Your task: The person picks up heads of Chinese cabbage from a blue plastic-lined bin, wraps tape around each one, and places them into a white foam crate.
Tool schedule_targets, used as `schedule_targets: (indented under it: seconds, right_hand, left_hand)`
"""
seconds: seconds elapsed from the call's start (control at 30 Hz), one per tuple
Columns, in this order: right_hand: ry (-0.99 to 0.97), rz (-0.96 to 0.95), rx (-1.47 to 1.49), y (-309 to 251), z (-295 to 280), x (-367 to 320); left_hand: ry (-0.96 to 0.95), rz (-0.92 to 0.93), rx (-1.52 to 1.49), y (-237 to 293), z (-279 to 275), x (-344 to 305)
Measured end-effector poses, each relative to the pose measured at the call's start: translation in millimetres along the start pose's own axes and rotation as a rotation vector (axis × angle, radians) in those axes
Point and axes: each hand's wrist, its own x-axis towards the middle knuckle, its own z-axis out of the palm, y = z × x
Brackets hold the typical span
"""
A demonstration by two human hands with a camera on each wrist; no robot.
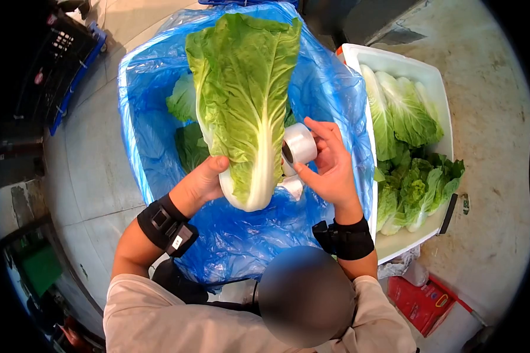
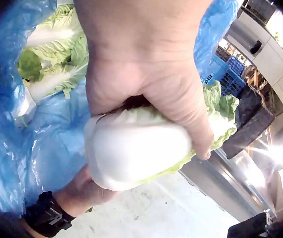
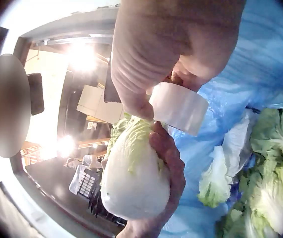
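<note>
A long green leafy cabbage (image 1: 247,112) with a white base is held up over the blue-lined bin; its white base (image 2: 136,148) fills the middle of the left wrist view. My left hand (image 1: 207,179) grips it low on its left side, the thumb on the front and the fingers hidden behind. Right of the cabbage, my right hand (image 1: 330,165) holds a roll of clear tape (image 1: 301,143) between thumb and fingers. In the right wrist view the tape roll (image 3: 179,108) sits close beside the cabbage (image 3: 136,173).
Blue plastic (image 1: 229,247) lines the bin, with more leaves (image 1: 191,144) inside. A white box (image 1: 415,241) of cabbages (image 1: 403,112) stands at the right. A dark crate (image 1: 53,65) is at the upper left, a red package (image 1: 419,303) at the lower right.
</note>
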Motion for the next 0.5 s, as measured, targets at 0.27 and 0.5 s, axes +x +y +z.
schedule_targets:
  seconds: [0.27, 0.5]
  right_hand:
    - [-0.015, 0.038, -0.303, 7.3, 0.4, -3.7]
    - [0.075, -0.073, -0.461, 3.2, -0.9, 0.3]
  left_hand:
    - [-0.081, -0.025, -0.084, 0.1, -2.1, -4.4]
    - [-0.116, -0.032, -0.093, -5.2, -9.8, -0.3]
